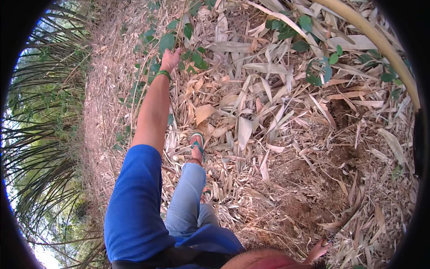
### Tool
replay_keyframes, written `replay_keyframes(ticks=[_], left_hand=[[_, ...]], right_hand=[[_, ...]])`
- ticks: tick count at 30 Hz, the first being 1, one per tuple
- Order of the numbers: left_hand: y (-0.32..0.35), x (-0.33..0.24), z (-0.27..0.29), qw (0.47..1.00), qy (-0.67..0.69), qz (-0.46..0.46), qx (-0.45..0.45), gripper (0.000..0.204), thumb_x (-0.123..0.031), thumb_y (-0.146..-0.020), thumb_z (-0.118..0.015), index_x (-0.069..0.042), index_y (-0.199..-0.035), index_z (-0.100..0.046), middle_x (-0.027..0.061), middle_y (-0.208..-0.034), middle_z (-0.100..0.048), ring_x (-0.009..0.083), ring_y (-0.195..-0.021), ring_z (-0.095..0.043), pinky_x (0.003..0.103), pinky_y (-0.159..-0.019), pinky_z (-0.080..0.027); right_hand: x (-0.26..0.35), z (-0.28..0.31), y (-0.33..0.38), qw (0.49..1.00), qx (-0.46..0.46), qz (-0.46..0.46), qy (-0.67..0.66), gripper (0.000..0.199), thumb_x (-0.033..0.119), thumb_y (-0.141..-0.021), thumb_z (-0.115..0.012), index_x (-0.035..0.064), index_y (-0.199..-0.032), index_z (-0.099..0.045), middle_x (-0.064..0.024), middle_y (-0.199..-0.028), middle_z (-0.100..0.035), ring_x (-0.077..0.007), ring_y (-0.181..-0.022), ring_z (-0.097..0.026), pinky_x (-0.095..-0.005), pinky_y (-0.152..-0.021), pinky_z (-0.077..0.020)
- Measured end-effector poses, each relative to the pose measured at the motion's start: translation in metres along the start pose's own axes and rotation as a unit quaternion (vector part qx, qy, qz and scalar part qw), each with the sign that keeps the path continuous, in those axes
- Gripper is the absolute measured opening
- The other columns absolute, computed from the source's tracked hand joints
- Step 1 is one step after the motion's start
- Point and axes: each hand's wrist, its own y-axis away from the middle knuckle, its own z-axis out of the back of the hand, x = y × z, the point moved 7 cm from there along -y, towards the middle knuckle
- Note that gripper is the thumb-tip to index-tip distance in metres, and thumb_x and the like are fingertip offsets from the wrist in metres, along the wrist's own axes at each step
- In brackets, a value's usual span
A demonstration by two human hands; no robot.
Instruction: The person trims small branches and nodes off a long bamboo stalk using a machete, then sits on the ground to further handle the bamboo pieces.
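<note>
My left arm, in a blue sleeve, reaches up the view. At its end my left hand (170,60), with a green band at the wrist, is among the broad green leaves of a vine (167,42). Its fingers look closed on the vine's stem, which they partly hide. At the lower right, my right hand (317,252) is low over the litter, its fingers curled around a thin dark stick-like thing (344,225). That thing slants up and to the right, and its far end blends into the dry leaves.
Dry bamboo leaves (245,132) cover the ground, with bare brown soil (304,172) at right. A thick yellowish pole (374,33) crosses the upper right. More green leaves (316,74) grow there. My foot in a green-strapped sandal (197,145) stands left of middle. Long-leaved plants (49,116) line the left.
</note>
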Motion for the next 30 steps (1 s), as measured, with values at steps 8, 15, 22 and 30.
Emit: replay_keyframes(ticks=[8,15,22,30], left_hand=[[-0.024,-0.004,-0.031,0.98,0.149,-0.035,0.125,0.085,-0.049,-0.085,-0.067,0.007,-0.142,-0.039,0.0211,-0.135,-0.054,0.0286,-0.122,-0.053,0.036,-0.105,-0.039],[-0.03,0.041,-0.009,0.987,0.113,0.022,0.11,0.102,-0.058,-0.082,-0.067,0.012,-0.145,-0.028,0.0292,-0.133,-0.053,0.0339,-0.129,-0.048,0.038,-0.109,-0.036],[0.013,0.022,-0.003,0.985,0.17,0.005,0.035,0.068,-0.053,-0.089,-0.062,-0.001,-0.131,-0.053,0.0172,-0.115,-0.066,0.0277,-0.109,-0.062,0.039,-0.094,-0.046],[0.095,-0.043,0.186,0.983,-0.014,-0.032,-0.18,0.061,-0.064,-0.092,-0.046,-0.01,-0.101,-0.073,0.0223,-0.094,-0.07,0.0389,-0.094,-0.066,0.045,-0.085,-0.049]], right_hand=[[-0.002,-0.009,-0.006,0.998,0.044,-0.031,0.015,0.066,0.037,-0.09,-0.064,-0.0116,-0.132,-0.048,-0.0327,-0.115,-0.06,-0.0445,-0.099,-0.061,-0.0506,-0.085,-0.0457],[-0.006,-0.012,-0.007,1.0,-0.022,0.019,0.009,0.064,0.035,-0.089,-0.063,-0.0102,-0.132,-0.049,-0.0306,-0.108,-0.063,-0.044,-0.093,-0.062,-0.0519,-0.081,-0.0449],[-0.007,-0.014,-0.007,0.998,0.035,-0.039,-0.025,0.058,0.032,-0.087,-0.063,-0.0097,-0.126,-0.053,-0.0298,-0.11,-0.063,-0.0436,-0.094,-0.061,-0.0507,-0.083,-0.0445],[-0.004,-0.026,-0.007,0.999,0.035,-0.012,-0.016,0.056,0.027,-0.086,-0.063,-0.0081,-0.128,-0.054,-0.03,-0.113,-0.063,-0.0432,-0.102,-0.061,-0.0484,-0.089,-0.0461]])
